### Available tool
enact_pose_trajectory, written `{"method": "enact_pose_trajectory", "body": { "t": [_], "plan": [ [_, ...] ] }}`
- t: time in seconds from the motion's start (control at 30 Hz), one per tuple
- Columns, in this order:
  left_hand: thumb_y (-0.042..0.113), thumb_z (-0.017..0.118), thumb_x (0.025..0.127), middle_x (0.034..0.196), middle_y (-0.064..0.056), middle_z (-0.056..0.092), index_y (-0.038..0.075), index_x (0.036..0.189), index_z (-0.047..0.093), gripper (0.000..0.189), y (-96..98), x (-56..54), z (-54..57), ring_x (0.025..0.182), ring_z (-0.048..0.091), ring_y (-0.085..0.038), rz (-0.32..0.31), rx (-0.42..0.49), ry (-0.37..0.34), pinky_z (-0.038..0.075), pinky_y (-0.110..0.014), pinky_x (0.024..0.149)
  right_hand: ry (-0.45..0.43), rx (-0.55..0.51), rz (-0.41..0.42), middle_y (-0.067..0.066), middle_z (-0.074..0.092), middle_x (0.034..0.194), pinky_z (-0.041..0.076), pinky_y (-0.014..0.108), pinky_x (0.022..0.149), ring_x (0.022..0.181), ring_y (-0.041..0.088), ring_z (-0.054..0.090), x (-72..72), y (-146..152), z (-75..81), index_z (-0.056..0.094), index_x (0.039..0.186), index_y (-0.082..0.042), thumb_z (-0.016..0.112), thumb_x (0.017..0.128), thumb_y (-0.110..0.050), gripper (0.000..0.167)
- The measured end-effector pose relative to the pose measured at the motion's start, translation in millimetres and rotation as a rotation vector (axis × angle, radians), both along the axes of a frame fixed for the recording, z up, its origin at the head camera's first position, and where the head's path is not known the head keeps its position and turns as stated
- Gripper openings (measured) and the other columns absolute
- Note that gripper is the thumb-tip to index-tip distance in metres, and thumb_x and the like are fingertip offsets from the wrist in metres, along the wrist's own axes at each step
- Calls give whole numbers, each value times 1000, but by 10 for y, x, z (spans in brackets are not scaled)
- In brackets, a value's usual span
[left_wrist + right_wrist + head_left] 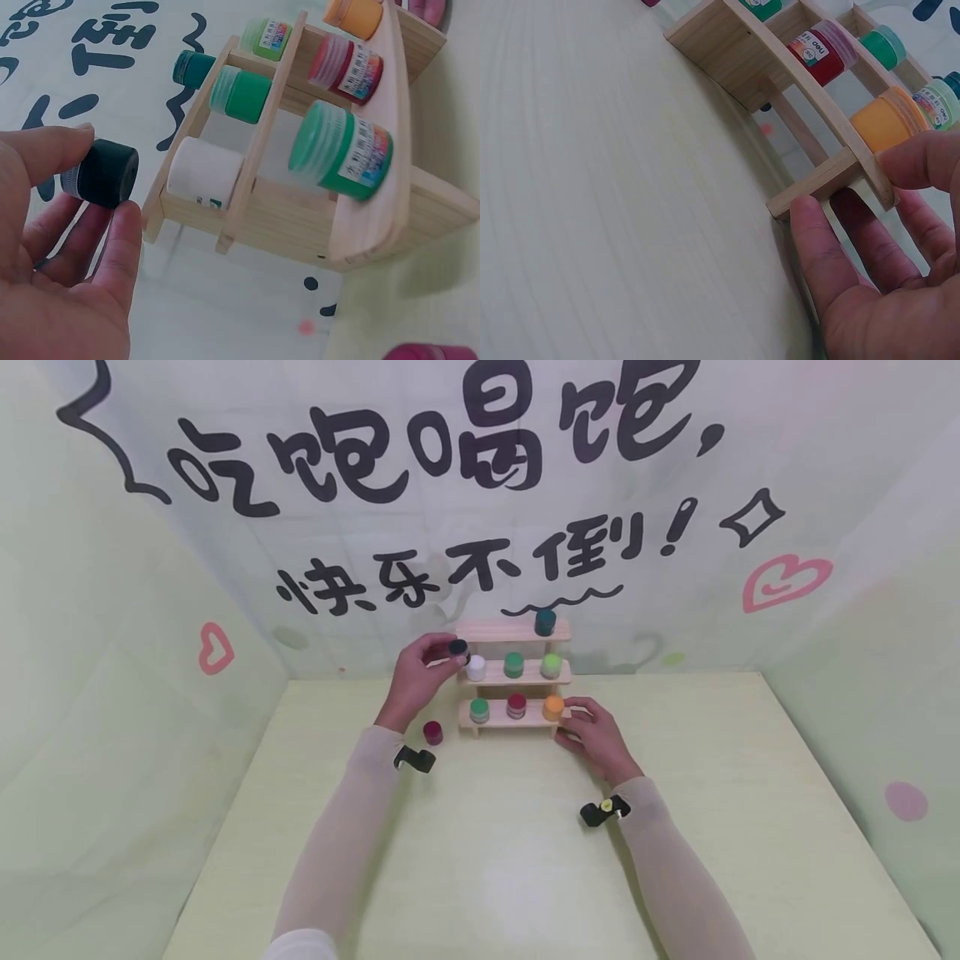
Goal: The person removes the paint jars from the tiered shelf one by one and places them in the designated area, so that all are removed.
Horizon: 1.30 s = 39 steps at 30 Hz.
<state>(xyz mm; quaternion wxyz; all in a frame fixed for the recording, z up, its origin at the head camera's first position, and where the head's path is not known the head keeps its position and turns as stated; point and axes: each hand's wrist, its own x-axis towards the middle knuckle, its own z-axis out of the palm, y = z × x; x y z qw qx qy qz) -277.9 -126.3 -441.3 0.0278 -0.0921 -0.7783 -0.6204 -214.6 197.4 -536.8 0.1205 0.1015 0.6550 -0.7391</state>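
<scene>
My left hand [420,675] pinches a dark paint jar [109,173] between thumb and fingers, at the left end of the three-tier wooden rack [501,717]. In the left wrist view the jar is beside the upper tiers, close to a white jar [204,172]. My right hand [597,739] grips the right front end of the rack's bottom shelf, thumb on top by an orange jar [889,122] and fingers underneath. Green [479,710] and red [516,706] jars share that shelf. The middle tier also bears green [513,665] and light green [551,666] jars; a dark teal jar [545,622] tops the rack.
A dark magenta jar [432,732] stands on the pale tabletop [495,843], left of the rack and near my left wrist. Close behind the rack hangs a white backdrop [375,543] with large black lettering. More pale cloth walls [885,693] flank the table.
</scene>
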Motion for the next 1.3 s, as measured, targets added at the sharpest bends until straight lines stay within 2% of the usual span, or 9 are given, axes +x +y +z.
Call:
{"method": "enact_pose_trajectory", "body": {
  "t": [0.3, 0.5, 0.6, 0.83, 1.0, 1.3],
  "plan": [
    [23, 84, 92, 127, -3, 73, 17, 131, 68, 42, -169, 126, -120, 120, 68, -20, 9, -38, -21, 60, -39, 104, 10, -4, 6, 3, 69, 116, 64, 33, 94, 107, 19, 71, -13, -5, 3, 54, 139, -12, 63, 103, -6, 38],
    [23, 84, 92, 128, -5, 73, 10, 137, 66, 50, -255, 188, -174, 122, 67, -23, 16, -70, -38, 57, -43, 109, 18, -15, 8, 1, 69, 113, 65, 32, 93, 106, 19, 71, -46, 8, -2, 55, 137, -13, 64, 103, -6, 36],
    [23, 84, 93, 129, -5, 72, 9, 138, 65, 51, -315, 217, -235, 124, 67, -24, 16, -84, -45, 56, -44, 110, 21, -24, 5, 0, 68, 110, 65, 31, 91, 103, 18, 72, -52, 11, -10, 55, 135, -14, 64, 102, -5, 35],
    [24, 84, 93, 127, -5, 71, 16, 138, 66, 49, -481, 318, -407, 125, 67, -25, 32, -110, -82, 59, -41, 105, -4, -17, -3, 2, 69, 114, 65, 32, 92, 106, 19, 72, -17, -2, 7, 56, 134, -13, 64, 101, -4, 35],
    [26, 84, 92, 129, -6, 71, 14, 138, 66, 50, -619, 383, -541, 127, 65, -27, 35, -122, -104, 60, -41, 104, -12, -12, -4, 2, 69, 115, 65, 31, 92, 109, 20, 71, -3, -4, 8, 56, 135, -13, 64, 101, -4, 36],
    [29, 85, 91, 132, -9, 70, 18, 136, 67, 50, -828, 491, -697, 131, 65, -32, 64, -164, -199, 59, -48, 106, 1, -12, 5, 1, 69, 113, 64, 31, 93, 108, 20, 71, -22, 2, -7, 55, 136, -12, 64, 102, -5, 36]
  ]
}}
